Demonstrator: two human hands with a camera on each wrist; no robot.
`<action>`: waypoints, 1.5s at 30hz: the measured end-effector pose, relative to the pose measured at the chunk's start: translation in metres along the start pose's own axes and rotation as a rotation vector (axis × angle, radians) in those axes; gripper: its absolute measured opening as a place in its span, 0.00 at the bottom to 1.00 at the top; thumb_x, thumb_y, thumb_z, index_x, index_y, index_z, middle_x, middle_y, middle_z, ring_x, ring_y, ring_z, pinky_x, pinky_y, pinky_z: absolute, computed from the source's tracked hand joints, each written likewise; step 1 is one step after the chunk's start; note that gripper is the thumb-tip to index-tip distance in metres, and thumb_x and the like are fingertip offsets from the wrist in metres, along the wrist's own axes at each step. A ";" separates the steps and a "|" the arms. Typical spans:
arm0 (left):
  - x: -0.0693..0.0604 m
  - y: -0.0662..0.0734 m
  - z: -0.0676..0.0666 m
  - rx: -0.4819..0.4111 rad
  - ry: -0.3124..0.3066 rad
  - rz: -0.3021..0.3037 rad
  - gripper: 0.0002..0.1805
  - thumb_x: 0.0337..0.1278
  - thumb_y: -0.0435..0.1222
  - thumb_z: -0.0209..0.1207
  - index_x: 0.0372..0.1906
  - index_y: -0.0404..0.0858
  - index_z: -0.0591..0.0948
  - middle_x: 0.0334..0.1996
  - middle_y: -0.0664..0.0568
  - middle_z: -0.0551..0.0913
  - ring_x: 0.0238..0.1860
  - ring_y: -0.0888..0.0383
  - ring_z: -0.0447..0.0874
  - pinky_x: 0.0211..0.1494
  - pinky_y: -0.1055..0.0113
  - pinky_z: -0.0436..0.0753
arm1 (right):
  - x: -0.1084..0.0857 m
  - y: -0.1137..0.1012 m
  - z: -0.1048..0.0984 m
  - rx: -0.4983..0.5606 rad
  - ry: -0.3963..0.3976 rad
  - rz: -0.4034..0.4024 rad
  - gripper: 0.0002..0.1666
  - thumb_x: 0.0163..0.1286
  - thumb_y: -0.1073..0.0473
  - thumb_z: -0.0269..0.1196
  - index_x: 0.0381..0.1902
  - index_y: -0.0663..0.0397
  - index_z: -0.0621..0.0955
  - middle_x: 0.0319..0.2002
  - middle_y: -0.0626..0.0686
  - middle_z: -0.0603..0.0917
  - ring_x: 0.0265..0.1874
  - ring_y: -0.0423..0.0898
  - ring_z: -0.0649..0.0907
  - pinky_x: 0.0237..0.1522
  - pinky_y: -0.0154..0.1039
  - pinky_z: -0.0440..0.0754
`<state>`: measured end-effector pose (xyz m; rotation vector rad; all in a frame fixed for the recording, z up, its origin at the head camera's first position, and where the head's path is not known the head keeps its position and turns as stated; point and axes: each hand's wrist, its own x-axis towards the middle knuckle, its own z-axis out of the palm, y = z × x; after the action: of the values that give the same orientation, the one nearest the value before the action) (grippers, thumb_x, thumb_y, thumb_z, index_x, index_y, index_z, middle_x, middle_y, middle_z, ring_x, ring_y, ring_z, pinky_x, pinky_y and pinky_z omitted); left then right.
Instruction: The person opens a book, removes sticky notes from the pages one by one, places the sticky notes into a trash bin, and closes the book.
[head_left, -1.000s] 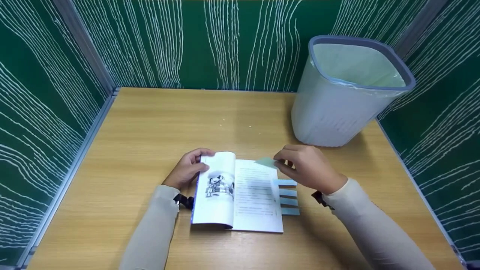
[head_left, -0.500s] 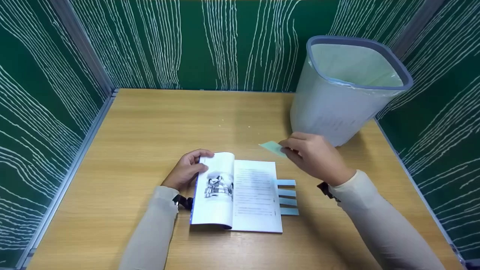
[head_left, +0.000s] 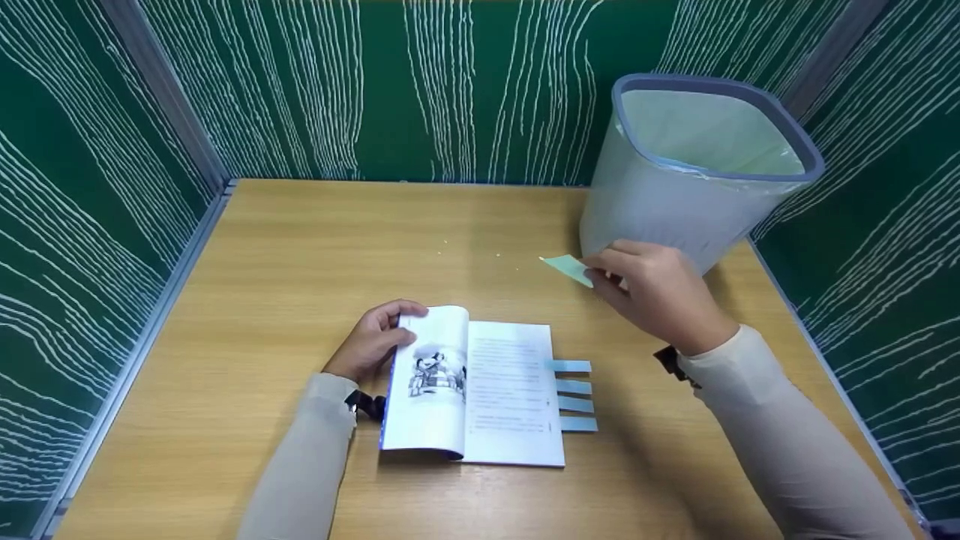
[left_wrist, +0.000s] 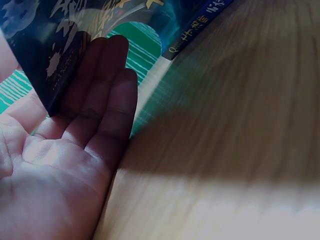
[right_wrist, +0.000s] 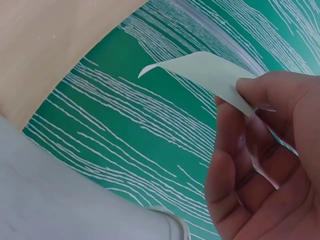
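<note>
An open book [head_left: 510, 405] lies on the table, a drawing on its left page and printed lines on its right one. My left hand [head_left: 369, 341] grips the left side of the book, thumb on the page and fingers behind the dark cover [left_wrist: 55, 45]. Between thumb and fingers my right hand [head_left: 660, 292] pinches a pale green sticky note [head_left: 568, 268], curled at its free end in the right wrist view. That hand is raised above the table, in front of the bin [head_left: 675, 217]. Several blue page tabs [head_left: 576, 403] stick out from the book's right edge.
The bin, lined with a plastic bag [head_left: 712, 127], stands at the back right of the wooden table [head_left: 300, 247]. Green walls [head_left: 495, 90] with white wavy lines enclose the table at the back and sides. A few tiny white crumbs [head_left: 498, 255] lie behind the book.
My right hand has lifted the green sticky note off the top of the right page and carried it away toward the bin. The left hand and book have stayed in place.
</note>
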<state>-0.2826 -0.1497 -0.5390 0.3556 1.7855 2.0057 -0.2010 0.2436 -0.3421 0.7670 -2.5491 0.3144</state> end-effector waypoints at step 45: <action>-0.001 0.000 0.000 0.005 0.004 -0.002 0.22 0.60 0.24 0.59 0.61 0.34 0.80 0.54 0.43 0.81 0.46 0.51 0.85 0.39 0.65 0.88 | 0.023 0.039 -0.050 -0.061 0.371 0.251 0.19 0.77 0.46 0.61 0.47 0.58 0.84 0.31 0.55 0.86 0.24 0.44 0.78 0.38 0.43 0.85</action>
<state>-0.2817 -0.1500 -0.5391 0.3513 1.7929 2.0023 -0.2224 0.2818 -0.2908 0.3267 -2.2861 0.4151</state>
